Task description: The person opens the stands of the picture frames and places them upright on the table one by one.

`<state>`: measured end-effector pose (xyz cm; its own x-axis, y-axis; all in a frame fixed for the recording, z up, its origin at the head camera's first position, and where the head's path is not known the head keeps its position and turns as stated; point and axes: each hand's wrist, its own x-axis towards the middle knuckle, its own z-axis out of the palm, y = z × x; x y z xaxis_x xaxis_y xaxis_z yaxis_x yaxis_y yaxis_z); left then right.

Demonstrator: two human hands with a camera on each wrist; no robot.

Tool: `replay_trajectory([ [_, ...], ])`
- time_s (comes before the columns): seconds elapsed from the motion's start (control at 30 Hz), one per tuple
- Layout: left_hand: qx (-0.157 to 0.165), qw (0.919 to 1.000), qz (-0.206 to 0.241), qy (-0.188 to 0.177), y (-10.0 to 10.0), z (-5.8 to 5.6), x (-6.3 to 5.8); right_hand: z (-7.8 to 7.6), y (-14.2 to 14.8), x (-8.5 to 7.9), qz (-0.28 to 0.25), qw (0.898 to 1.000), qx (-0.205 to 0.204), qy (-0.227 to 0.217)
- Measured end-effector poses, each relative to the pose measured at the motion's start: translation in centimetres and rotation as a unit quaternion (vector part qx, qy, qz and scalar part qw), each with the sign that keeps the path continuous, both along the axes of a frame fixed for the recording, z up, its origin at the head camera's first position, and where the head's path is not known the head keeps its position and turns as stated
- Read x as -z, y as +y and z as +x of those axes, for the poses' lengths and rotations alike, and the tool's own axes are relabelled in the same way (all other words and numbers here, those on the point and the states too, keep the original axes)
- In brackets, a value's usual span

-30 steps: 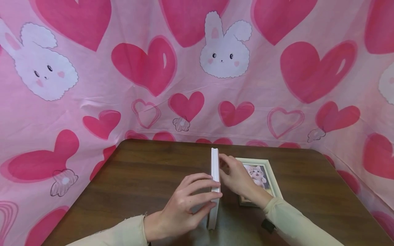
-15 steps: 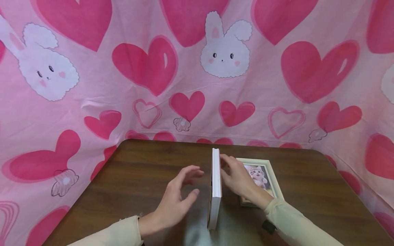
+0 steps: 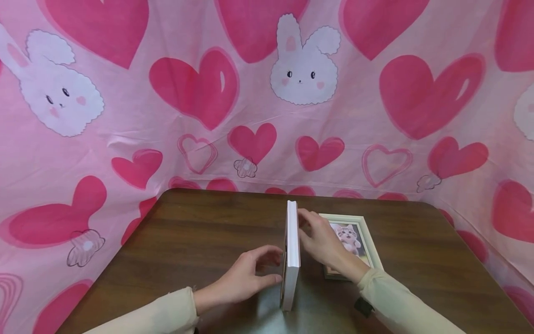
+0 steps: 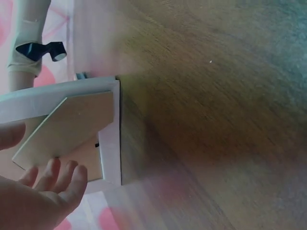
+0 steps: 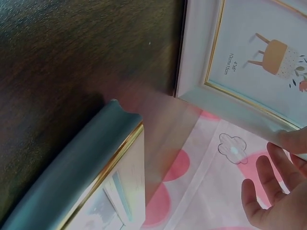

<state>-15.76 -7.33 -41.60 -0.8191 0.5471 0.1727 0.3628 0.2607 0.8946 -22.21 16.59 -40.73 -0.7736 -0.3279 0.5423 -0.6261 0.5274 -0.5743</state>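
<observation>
Your left hand (image 3: pixel 244 279) moves back to the white frame (image 3: pixel 293 236), bringing its rear stand (image 4: pixel 76 122) within reach; thumb and fingers are wide apart, contact unclear. Your right hand (image 3: pixel 324 239) grips the frame upright, midway between the side edges of the desk (image 3: pixel 200 227).

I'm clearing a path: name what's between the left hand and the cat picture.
In the head view, the upright white frame, then the right hand.
</observation>
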Motion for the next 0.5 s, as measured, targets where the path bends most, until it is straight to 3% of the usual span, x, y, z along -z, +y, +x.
replay_trajectory([
  [0.27, 0.012, 0.9982, 0.020, -0.055, -0.07, -0.44, 0.42, 0.04, -0.05, -0.10, 0.004, 1.000, 0.006, -0.003],
  [0.5, -0.002, 0.9947, 0.025, -0.100, -0.06, -0.59, 0.50, -0.13, -0.11, 0.03, 0.002, 1.000, 0.004, 0.004],
])
